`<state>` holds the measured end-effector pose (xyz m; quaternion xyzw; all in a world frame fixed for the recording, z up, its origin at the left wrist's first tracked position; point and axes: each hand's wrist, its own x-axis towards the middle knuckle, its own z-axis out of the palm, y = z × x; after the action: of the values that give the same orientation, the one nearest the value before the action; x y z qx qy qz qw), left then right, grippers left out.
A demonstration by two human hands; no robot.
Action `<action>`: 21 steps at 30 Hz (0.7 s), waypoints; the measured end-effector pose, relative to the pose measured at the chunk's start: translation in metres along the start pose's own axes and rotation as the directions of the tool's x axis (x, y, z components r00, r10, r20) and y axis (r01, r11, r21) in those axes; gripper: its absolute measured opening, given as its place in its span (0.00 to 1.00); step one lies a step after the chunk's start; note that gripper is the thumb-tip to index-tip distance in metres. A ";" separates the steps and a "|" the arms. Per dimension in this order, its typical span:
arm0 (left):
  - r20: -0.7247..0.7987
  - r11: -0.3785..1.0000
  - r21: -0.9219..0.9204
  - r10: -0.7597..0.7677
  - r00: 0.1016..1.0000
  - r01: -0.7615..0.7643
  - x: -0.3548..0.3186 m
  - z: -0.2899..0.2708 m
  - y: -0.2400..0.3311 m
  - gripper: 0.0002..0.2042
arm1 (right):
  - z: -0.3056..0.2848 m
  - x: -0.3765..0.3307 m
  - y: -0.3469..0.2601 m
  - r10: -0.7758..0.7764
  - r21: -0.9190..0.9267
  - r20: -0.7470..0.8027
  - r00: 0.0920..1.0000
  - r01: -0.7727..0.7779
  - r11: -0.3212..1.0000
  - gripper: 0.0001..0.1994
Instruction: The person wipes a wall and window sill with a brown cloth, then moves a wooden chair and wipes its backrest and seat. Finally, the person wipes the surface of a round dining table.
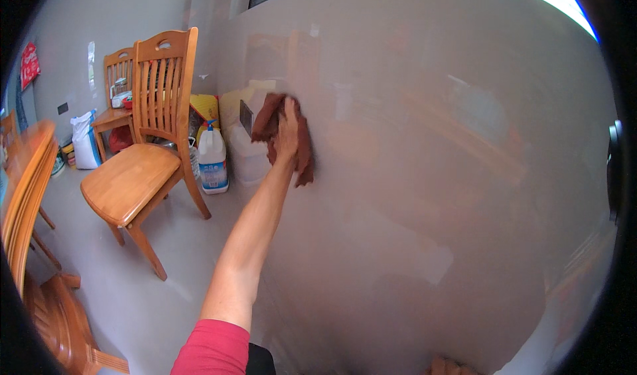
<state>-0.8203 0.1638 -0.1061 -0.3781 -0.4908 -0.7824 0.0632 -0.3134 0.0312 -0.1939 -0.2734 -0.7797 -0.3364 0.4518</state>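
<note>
Low in the frame I can see a plain pinkish-red sleeve (pixel 213 348) stopping near the elbow (pixel 232 285), leaving the forearm (pixel 260 219) and left hand (pixel 287 131) bare, and what looks like black clothing (pixel 261 362) just to its right.

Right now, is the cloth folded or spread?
Crumpled, neither neatly folded nor fully spread: the cloth shows uneven edges around the hand.

A rumpled reddish-brown cloth (pixel 267 118) lies against the glossy wall (pixel 398 176), edges drooping.

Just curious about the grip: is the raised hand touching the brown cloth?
Touching: the head view shows the hand lying on the brown cloth, fabric spreading either side.
</note>
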 end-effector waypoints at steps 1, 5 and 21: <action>-0.013 0.994 -0.059 -0.091 0.996 0.091 -0.004 -0.011 -0.013 0.38 | 0.002 0.002 -0.004 0.024 0.002 -0.004 1.000 -0.024 1.000 0.05; -0.073 0.992 0.075 -0.092 0.993 0.097 0.020 -0.032 -0.033 0.38 | 0.005 0.006 -0.011 0.076 0.006 0.027 0.997 -0.077 0.997 0.06; 0.127 0.388 0.201 0.900 0.417 -0.899 0.005 0.066 0.187 0.37 | 0.025 0.009 -0.007 -0.138 -0.146 -0.143 0.980 0.117 0.982 0.09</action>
<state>-0.7008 0.1238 0.0476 -0.5713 -0.2981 -0.5597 0.5210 -0.3354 0.0470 -0.1972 -0.2268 -0.7338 -0.4374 0.4678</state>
